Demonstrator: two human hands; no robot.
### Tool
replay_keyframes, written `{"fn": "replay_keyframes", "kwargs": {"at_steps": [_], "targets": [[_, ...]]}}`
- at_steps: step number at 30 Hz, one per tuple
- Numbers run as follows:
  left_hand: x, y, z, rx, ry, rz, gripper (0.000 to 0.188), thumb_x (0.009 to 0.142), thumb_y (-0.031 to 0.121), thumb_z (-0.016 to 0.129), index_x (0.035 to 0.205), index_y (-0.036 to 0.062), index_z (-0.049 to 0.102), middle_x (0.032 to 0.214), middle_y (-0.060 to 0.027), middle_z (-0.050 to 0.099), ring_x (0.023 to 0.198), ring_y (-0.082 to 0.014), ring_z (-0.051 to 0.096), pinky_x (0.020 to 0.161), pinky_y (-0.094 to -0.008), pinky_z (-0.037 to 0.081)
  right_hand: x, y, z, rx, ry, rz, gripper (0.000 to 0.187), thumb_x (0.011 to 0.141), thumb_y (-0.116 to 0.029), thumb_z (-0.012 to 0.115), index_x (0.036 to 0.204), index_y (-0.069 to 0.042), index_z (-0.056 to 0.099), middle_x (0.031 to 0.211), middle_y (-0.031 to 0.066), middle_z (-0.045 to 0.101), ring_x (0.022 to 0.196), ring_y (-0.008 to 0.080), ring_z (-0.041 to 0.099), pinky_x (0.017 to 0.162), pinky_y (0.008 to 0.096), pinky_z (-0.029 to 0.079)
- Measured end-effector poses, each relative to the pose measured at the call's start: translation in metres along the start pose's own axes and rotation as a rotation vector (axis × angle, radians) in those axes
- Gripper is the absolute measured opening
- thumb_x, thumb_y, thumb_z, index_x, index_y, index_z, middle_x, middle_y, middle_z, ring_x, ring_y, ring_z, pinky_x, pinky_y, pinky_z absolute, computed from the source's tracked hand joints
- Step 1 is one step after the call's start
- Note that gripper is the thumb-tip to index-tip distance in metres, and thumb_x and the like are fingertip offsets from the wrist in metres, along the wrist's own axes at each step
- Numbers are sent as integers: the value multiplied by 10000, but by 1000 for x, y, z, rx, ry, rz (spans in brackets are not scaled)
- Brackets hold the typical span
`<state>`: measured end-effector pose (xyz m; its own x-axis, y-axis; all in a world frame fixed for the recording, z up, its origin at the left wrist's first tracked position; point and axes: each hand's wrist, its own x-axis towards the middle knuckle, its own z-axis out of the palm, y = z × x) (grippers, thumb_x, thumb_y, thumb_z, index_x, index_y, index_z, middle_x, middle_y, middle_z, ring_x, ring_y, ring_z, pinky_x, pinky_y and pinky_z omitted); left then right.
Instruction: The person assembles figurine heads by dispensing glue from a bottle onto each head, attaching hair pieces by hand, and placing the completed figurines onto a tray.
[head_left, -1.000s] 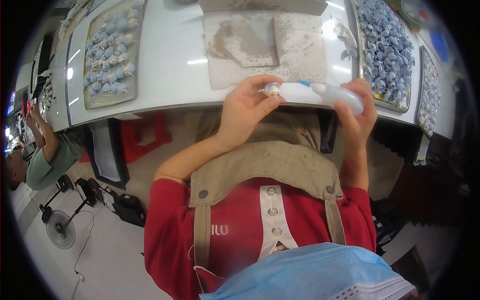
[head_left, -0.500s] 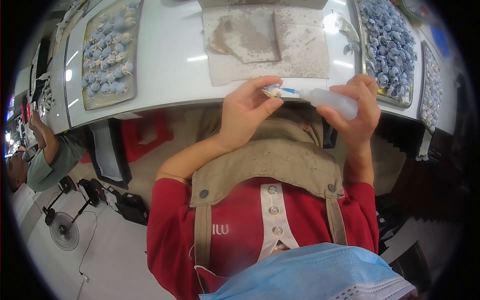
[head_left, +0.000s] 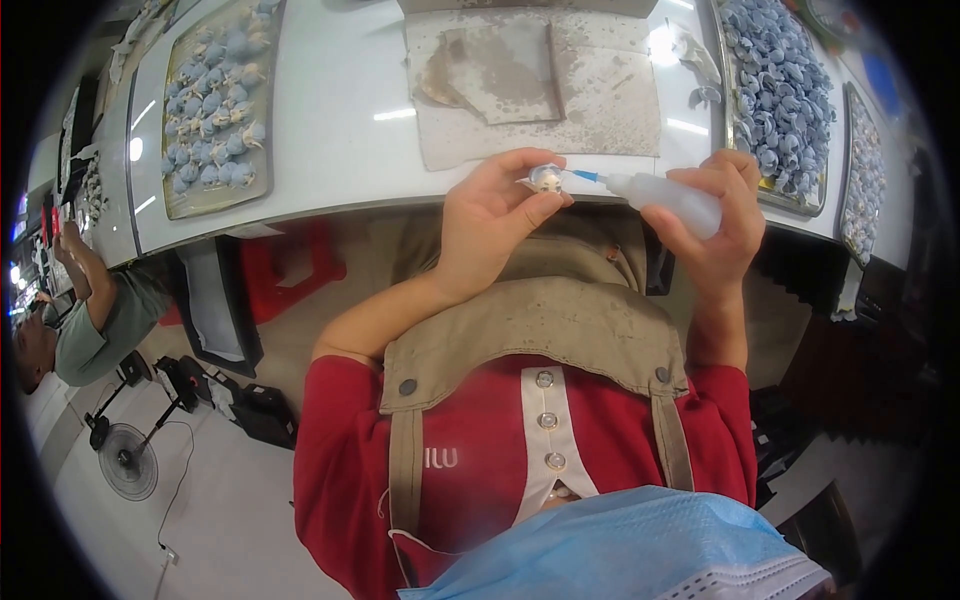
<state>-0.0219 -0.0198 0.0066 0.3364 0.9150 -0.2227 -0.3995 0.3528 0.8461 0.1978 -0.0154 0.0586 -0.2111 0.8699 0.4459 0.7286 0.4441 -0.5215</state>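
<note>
Between the thumb and fingers of my left hand [head_left: 492,215] is a small doll head [head_left: 547,179], pale-faced with blue-grey hair on top. Its face is turned up into view. My right hand [head_left: 715,215] is wrapped round a translucent white squeeze bottle [head_left: 672,204], tilted with its nozzle to the left. The bottle's blue tip [head_left: 586,175] points at the doll head, with a small gap between them. Both hands are just over the front edge of the white table [head_left: 340,130].
A stained cardboard sheet [head_left: 610,90] lies beyond my hands. At left, a tray [head_left: 262,180] carries several blue-haired heads. At right stands a tray heaped with blue-grey curved pieces [head_left: 785,110], and another filled tray [head_left: 862,180] is beyond it. A co-worker [head_left: 110,320] is at far left.
The doll head has been turned in my left fingers, so its face now shows. The bottle and my right hand have drawn slightly to the right, away from the head.
</note>
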Motion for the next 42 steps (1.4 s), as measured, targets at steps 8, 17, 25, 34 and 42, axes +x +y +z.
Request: {"fn": "replay_keyframes", "kwargs": {"at_steps": [8, 17, 25, 34, 42], "targets": [[2, -1, -1, 9, -3, 10, 320, 855, 42, 573, 1157, -16, 485, 1133, -125, 562, 899, -157, 594, 759, -243, 478, 4, 0, 4, 13, 13, 22, 315, 526, -162, 813, 754, -65, 619, 660, 49, 525, 734, 243, 483, 688, 324, 374], [4, 2, -6, -52, 15, -33, 335, 851, 61, 578, 1165, -8, 483, 1138, -134, 562, 909, -173, 594, 771, -247, 463, 6, 10, 9, 177, 32, 161, 261, 633, -174, 757, 809, -43, 615, 761, 69, 562, 795, 246, 499, 727, 308, 387], [4, 1, -9, -43, -48, -5, 319, 858, 49, 559, 1161, -7, 477, 1148, -130, 549, 918, -166, 587, 770, -247, 464, 24, 58, 77, 69, 132, 209, 186, 732, -166, 685, 850, -46, 607, 904, 82, 599, 869, 256, 527, 786, 343, 389], [11, -3, -9, -56, -54, -27, 299, 865, 37, 549, 1152, -16, 483, 1155, -107, 537, 914, -149, 586, 763, -241, 462, 23, 92, 13, -616, 121, 176, 118, 715, -217, 702, 801, -159, 646, 737, -56, 596, 816, 157, 533, 758, 368, 296], [13, -5, 4, -80, -10, 1, 356, 834, -3, 573, 1175, -2, 473, 1175, -140, 532, 924, -173, 580, 806, -265, 461, 17, 49, 13, 28, 46, 320, 76, 773, -140, 659, 811, -75, 641, 760, -35, 616, 714, 118, 559, 659, 269, 401]]}}
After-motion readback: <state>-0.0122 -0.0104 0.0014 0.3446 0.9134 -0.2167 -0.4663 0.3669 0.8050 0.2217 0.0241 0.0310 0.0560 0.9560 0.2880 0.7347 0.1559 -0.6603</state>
